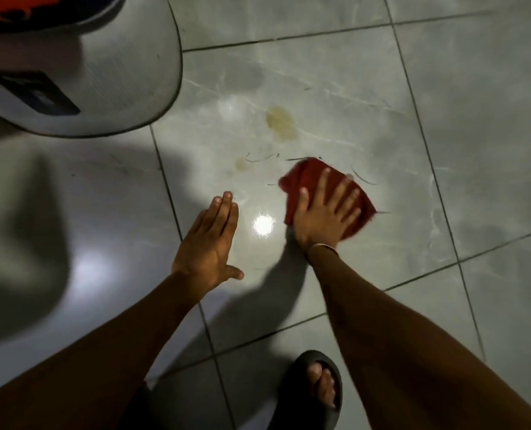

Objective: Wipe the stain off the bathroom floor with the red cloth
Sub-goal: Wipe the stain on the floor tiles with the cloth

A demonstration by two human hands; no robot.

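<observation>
Head view. We look down on a grey, glossy tiled bathroom floor (444,103), lit by a bright spot of reflected light between the two hands. The right hand (323,212) lies flat on the red cloth (307,175), its fingers (343,197) spread wide and pressing the crumpled fabric against the tile; they press the cloth down and do not close around it. The cloth sits on the same tile as the stain, a little nearer to us and to the right.

The left hand (209,243) is empty, its fingers straight and held together, the thumb out to the side. We cannot tell whether the palm rests on the floor or hovers just above it.

The main stain (281,122), a yellowish patch, lies beyond the cloth and apart from it, and shows no sign of smearing. A smaller yellowish mark (241,163) lies to its lower left, near the cloth's far corner but not under it. Several dark strands (258,158), possibly hairs, lie scattered around the cloth.

At upper left stands a white rounded fixture (103,72), with something orange at its top edge. At the bottom edge we see a foot in a dark sandal (313,389).

We judge the task to be at an early stage: the cloth is on the floor and under pressure, but both yellow marks remain plainly visible. What is left is to carry the cloth forward over the large patch, then across the small one, and to rub until the tile shows clean.
</observation>
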